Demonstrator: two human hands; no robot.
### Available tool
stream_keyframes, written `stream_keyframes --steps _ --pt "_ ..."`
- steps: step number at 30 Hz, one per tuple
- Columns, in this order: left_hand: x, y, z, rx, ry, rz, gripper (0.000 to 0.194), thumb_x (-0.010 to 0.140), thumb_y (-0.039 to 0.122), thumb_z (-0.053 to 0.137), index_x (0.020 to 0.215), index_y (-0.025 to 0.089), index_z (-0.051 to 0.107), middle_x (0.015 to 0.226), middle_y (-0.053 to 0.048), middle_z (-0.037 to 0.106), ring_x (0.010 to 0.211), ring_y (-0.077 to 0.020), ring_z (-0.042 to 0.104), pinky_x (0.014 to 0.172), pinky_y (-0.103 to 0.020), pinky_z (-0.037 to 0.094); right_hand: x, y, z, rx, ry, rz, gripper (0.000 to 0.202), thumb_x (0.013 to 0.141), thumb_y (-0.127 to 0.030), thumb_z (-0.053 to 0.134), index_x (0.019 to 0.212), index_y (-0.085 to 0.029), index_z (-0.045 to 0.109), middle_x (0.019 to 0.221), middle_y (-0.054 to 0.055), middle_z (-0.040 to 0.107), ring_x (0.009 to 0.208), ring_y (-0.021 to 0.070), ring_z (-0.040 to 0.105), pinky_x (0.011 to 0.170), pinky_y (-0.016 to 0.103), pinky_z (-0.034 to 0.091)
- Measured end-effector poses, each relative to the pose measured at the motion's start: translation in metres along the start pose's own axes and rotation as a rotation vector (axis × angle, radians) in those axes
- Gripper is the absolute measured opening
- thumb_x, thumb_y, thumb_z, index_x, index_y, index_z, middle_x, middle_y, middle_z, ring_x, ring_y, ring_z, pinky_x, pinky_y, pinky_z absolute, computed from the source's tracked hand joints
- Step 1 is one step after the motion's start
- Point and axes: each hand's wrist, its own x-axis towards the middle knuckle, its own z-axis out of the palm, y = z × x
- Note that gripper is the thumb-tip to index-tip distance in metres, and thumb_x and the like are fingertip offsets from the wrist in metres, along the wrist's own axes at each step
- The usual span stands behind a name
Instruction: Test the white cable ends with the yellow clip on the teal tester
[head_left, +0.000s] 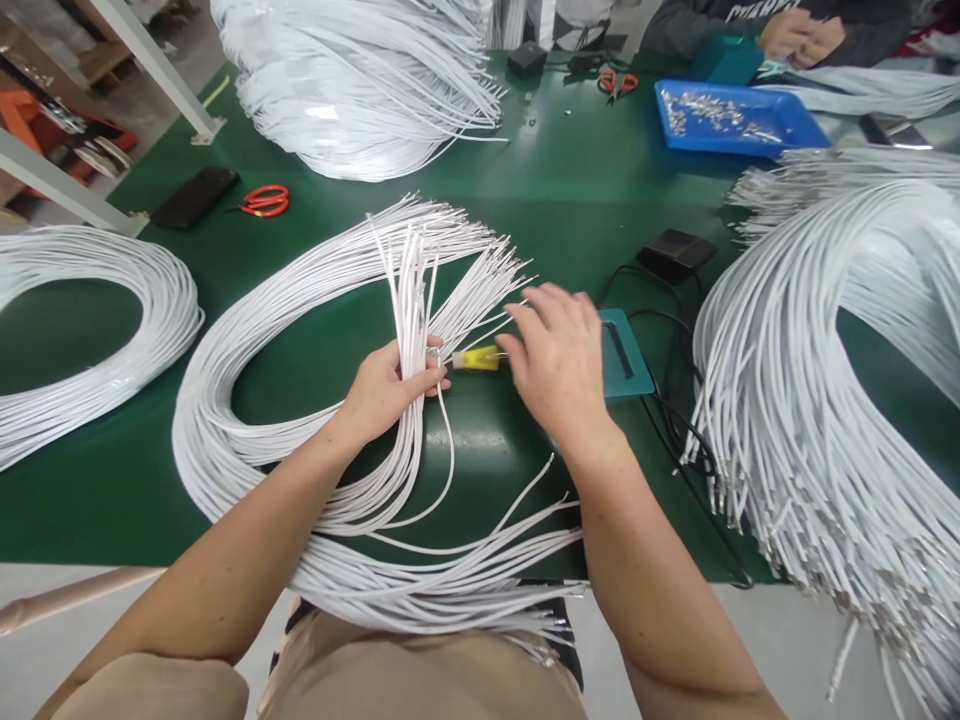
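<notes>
My left hand (386,390) is closed around a bundle of white wires (411,300) that fans upward from a large loop of white wires (225,400) on the green table (570,200). A small yellow sleeve (478,358) sits on a wire end between my hands. My right hand (559,355) hovers palm down beside the yellow sleeve, its fingertips over the wire ends. It partly covers a small teal device (626,355). I cannot tell whether the right fingers pinch the sleeve or a wire.
Big coils of white wire lie far centre (360,80), left (97,330) and right (825,380). A black pedal (675,252) with cables, a blue tray of metal terminals (739,118), red scissors (264,200), a black phone (195,196). Another person's hands (799,35) work at the far right.
</notes>
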Motion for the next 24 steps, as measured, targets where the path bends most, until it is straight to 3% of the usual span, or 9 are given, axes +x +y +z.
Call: stream_keyframes --steps 3,7,9,13,17,19,22,24 --pt "-0.002 0.002 -0.003 -0.020 0.010 0.049 0.046 0.071 0.037 0.076 0.111 0.017 0.064 0.111 -0.008 0.070 0.087 -0.0203 0.070 0.081 -0.032 0.055 -0.006 -0.030 -0.004 0.313 -0.196 -0.309 0.027 0.095 -0.034 0.047 0.095 -0.019 0.070 0.099 0.008 0.072 0.093 0.0202 0.063 0.085 0.033 0.045" --pt "-0.003 0.004 -0.002 -0.097 -0.036 0.035 0.049 0.072 0.035 0.077 0.114 0.017 0.061 0.104 -0.007 0.070 0.076 -0.0170 0.069 0.073 -0.030 0.055 -0.019 -0.067 0.000 0.325 -0.554 -0.566 0.031 0.091 -0.034 0.053 0.076 -0.015 0.072 0.078 0.010 0.072 0.076 0.0229 0.066 0.069 0.034 0.043" --pt "-0.003 0.005 0.000 -0.154 -0.035 -0.002 0.049 0.070 0.034 0.078 0.113 0.018 0.061 0.100 -0.005 0.070 0.076 -0.0171 0.069 0.071 -0.029 0.055 -0.024 -0.076 0.001 0.279 -0.669 -0.559 0.028 0.090 -0.030 0.055 0.076 -0.013 0.073 0.074 0.012 0.072 0.074 0.0253 0.067 0.064 0.035 0.042" --pt "-0.003 0.006 0.002 -0.270 0.002 -0.054 0.038 0.070 0.034 0.078 0.102 0.018 0.067 0.102 -0.006 0.070 0.096 -0.0201 0.066 0.079 -0.029 0.054 -0.027 -0.075 -0.007 0.296 -0.855 -0.395 0.026 0.086 -0.033 0.060 0.082 -0.012 0.074 0.075 0.014 0.072 0.071 0.0261 0.067 0.057 0.033 0.039" --pt "-0.002 0.005 0.000 -0.243 0.014 -0.112 0.039 0.072 0.038 0.077 0.104 0.017 0.071 0.088 -0.004 0.070 0.080 -0.0144 0.064 0.077 -0.027 0.052 -0.021 -0.058 -0.017 0.656 -1.100 -0.348 0.022 0.083 -0.030 0.060 0.069 -0.016 0.069 0.060 0.003 0.067 0.053 0.0150 0.060 0.051 0.025 0.039" --pt "-0.003 0.003 -0.001 -0.203 -0.008 -0.117 0.044 0.070 0.037 0.078 0.108 0.017 0.071 0.083 -0.003 0.071 0.074 -0.0133 0.063 0.074 -0.026 0.051 -0.014 -0.047 -0.017 0.819 -1.077 -0.125 0.027 0.086 -0.030 0.055 0.063 -0.017 0.062 0.052 -0.001 0.061 0.041 0.0097 0.054 0.047 0.022 0.038" --pt "-0.005 0.000 0.002 -0.176 -0.055 -0.080 0.041 0.068 0.035 0.080 0.104 0.016 0.072 0.083 -0.004 0.073 0.077 -0.0161 0.065 0.077 -0.027 0.051 -0.002 -0.033 -0.010 0.939 -0.683 0.295 0.027 0.088 -0.036 0.050 0.070 -0.018 0.058 0.053 -0.004 0.057 0.038 0.0065 0.049 0.045 0.020 0.038" --pt "-0.007 0.000 0.006 -0.172 -0.087 -0.082 0.038 0.068 0.034 0.080 0.100 0.015 0.072 0.085 -0.005 0.074 0.079 -0.0184 0.067 0.080 -0.030 0.052 0.002 -0.028 -0.002 1.022 -0.447 0.424 0.019 0.086 -0.037 0.054 0.082 -0.019 0.060 0.057 -0.006 0.057 0.041 0.0061 0.050 0.045 0.018 0.038"
